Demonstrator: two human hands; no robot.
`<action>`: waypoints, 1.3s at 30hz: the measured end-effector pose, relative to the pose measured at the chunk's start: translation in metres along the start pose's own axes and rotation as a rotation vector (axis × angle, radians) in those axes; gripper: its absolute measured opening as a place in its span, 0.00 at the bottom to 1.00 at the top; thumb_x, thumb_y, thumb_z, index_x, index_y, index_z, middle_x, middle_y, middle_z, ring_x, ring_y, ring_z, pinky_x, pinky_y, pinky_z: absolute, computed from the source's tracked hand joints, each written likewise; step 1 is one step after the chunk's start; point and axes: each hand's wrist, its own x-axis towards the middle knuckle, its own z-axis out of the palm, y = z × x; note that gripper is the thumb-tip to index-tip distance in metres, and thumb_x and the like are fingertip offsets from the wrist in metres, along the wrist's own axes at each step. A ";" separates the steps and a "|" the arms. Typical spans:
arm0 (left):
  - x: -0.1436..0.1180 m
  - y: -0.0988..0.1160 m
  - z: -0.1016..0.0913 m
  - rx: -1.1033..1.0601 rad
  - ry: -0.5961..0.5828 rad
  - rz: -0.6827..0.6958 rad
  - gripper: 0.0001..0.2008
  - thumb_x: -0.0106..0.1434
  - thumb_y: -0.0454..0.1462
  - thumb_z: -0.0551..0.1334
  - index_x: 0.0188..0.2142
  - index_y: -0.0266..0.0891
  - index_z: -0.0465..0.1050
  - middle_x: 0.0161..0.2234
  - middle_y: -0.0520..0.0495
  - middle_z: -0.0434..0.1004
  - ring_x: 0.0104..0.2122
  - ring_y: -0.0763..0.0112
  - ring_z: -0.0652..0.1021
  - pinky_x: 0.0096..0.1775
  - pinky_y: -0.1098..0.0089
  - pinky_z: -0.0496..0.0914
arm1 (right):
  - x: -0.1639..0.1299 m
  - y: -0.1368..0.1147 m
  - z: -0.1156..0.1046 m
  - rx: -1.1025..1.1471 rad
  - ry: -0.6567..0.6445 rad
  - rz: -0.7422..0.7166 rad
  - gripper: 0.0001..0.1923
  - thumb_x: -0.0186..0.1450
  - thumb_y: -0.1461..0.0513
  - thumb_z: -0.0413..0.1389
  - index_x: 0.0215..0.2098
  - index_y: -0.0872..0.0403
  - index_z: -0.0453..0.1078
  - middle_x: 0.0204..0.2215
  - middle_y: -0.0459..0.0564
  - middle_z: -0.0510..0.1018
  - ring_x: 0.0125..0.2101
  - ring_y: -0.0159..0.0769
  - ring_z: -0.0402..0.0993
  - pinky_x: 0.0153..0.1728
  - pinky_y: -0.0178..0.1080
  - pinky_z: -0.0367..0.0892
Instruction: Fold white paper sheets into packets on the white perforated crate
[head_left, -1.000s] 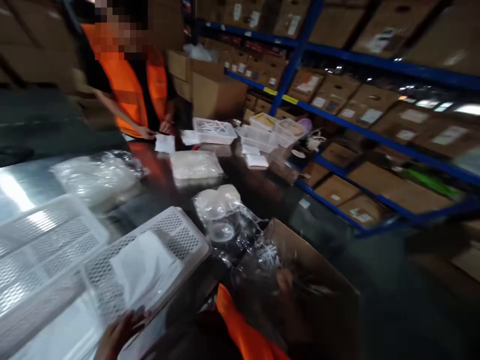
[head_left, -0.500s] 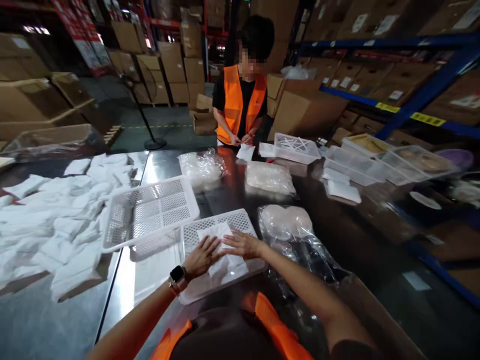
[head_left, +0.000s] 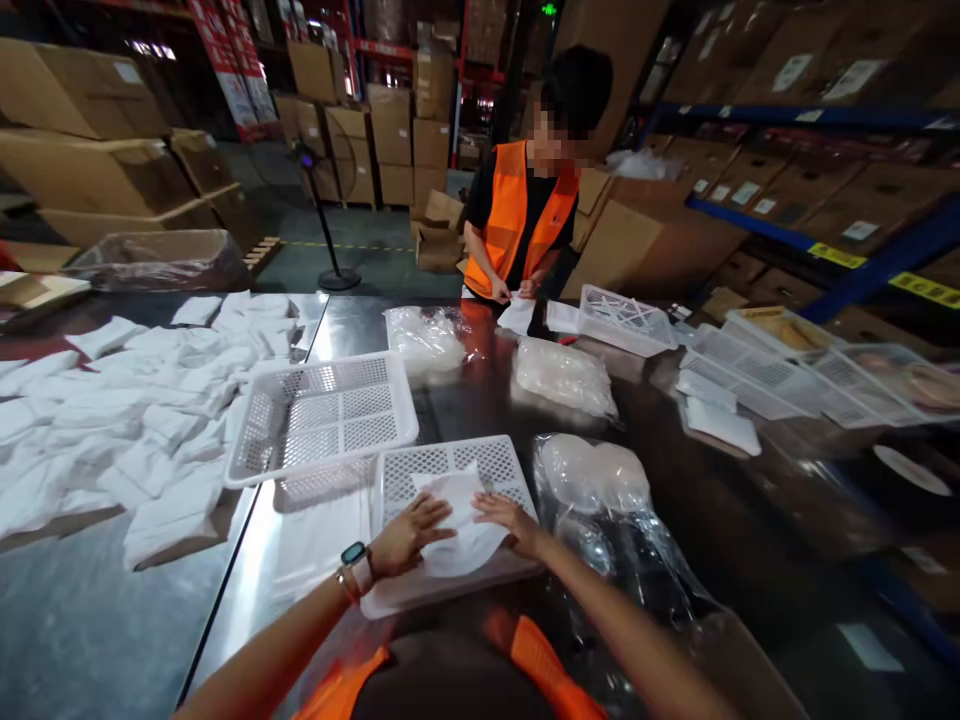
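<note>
Warehouse packing bench, steel top (head_left: 465,400), racks of cartons all round. Compared with half a second back, both hands have slid toward the near edge of the white perforated tray (head_left: 450,520) and the white pouch (head_left: 465,520) under them looks more rumpled, so I'd say it's being smoothed or folded in place, not lifted. Left hand (head_left: 409,535) lies flat on the pouch, fingers spread, gripping nothing. Right hand (head_left: 514,522) presses its right edge, also open.

Count: two trays near me (second tray (head_left: 322,415) looks empty), four clear bags of stock, one co-worker (head_left: 525,215) opposite, and a heap of white pouches (head_left: 112,420) too many to count.
</note>
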 end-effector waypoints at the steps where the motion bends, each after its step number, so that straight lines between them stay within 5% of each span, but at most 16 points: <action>1: -0.003 0.005 0.005 -0.097 0.119 -0.073 0.20 0.66 0.41 0.53 0.55 0.46 0.71 0.58 0.42 0.71 0.59 0.59 0.69 0.63 0.48 0.54 | -0.002 -0.001 0.008 0.095 0.138 0.082 0.16 0.60 0.60 0.51 0.39 0.53 0.78 0.44 0.57 0.81 0.49 0.44 0.76 0.54 0.52 0.66; 5: 0.000 0.036 0.023 -0.397 0.690 -0.549 0.24 0.68 0.50 0.47 0.34 0.40 0.77 0.36 0.43 0.81 0.42 0.62 0.78 0.50 0.59 0.70 | -0.002 -0.006 0.040 0.196 0.574 0.326 0.19 0.64 0.53 0.46 0.26 0.53 0.72 0.24 0.54 0.79 0.27 0.41 0.77 0.32 0.42 0.73; 7: 0.006 0.050 0.025 -0.480 0.849 -0.720 0.26 0.66 0.55 0.48 0.28 0.40 0.72 0.30 0.45 0.78 0.34 0.63 0.77 0.40 0.63 0.72 | 0.003 -0.009 0.051 0.145 0.678 0.384 0.20 0.65 0.51 0.45 0.22 0.51 0.66 0.19 0.51 0.75 0.22 0.39 0.72 0.25 0.40 0.69; 10: 0.016 0.058 0.023 -0.503 0.940 -0.836 0.24 0.65 0.56 0.47 0.27 0.42 0.66 0.25 0.49 0.73 0.27 0.66 0.73 0.33 0.66 0.69 | 0.012 -0.013 0.060 0.061 0.802 0.447 0.22 0.66 0.48 0.44 0.19 0.49 0.59 0.15 0.46 0.67 0.19 0.36 0.64 0.22 0.38 0.61; 16: 0.018 0.047 0.029 -0.317 0.930 -0.898 0.21 0.68 0.52 0.41 0.27 0.46 0.60 0.22 0.49 0.69 0.24 0.65 0.70 0.30 0.65 0.65 | 0.023 -0.016 0.068 -0.118 0.960 0.492 0.24 0.65 0.44 0.44 0.20 0.50 0.61 0.15 0.47 0.69 0.18 0.34 0.61 0.22 0.37 0.58; 28: 0.019 0.022 0.023 -0.087 0.686 -0.923 0.16 0.69 0.44 0.46 0.26 0.44 0.61 0.22 0.50 0.71 0.23 0.68 0.73 0.27 0.70 0.60 | 0.026 -0.003 0.072 -0.309 0.956 0.500 0.23 0.65 0.48 0.45 0.18 0.50 0.63 0.14 0.47 0.69 0.16 0.34 0.63 0.20 0.36 0.56; 33: 0.021 0.018 0.005 0.013 0.606 -0.972 0.14 0.68 0.43 0.52 0.31 0.39 0.69 0.26 0.43 0.76 0.28 0.60 0.77 0.30 0.66 0.65 | 0.027 -0.001 0.062 -0.338 0.973 0.406 0.20 0.67 0.49 0.46 0.35 0.55 0.72 0.27 0.54 0.77 0.28 0.39 0.74 0.30 0.40 0.70; 36: 0.027 0.024 -0.005 0.257 0.579 -0.746 0.13 0.67 0.37 0.52 0.47 0.35 0.71 0.46 0.34 0.77 0.46 0.55 0.77 0.45 0.57 0.70 | 0.031 -0.004 0.059 -0.393 0.731 0.170 0.16 0.68 0.58 0.46 0.45 0.54 0.73 0.42 0.58 0.79 0.46 0.44 0.74 0.49 0.49 0.69; 39: 0.039 0.030 -0.002 0.422 0.348 -0.341 0.19 0.65 0.29 0.50 0.53 0.38 0.70 0.55 0.39 0.73 0.60 0.55 0.68 0.61 0.49 0.59 | 0.040 -0.005 0.064 -0.418 0.480 0.035 0.18 0.67 0.67 0.46 0.48 0.51 0.73 0.44 0.55 0.80 0.51 0.45 0.72 0.57 0.55 0.64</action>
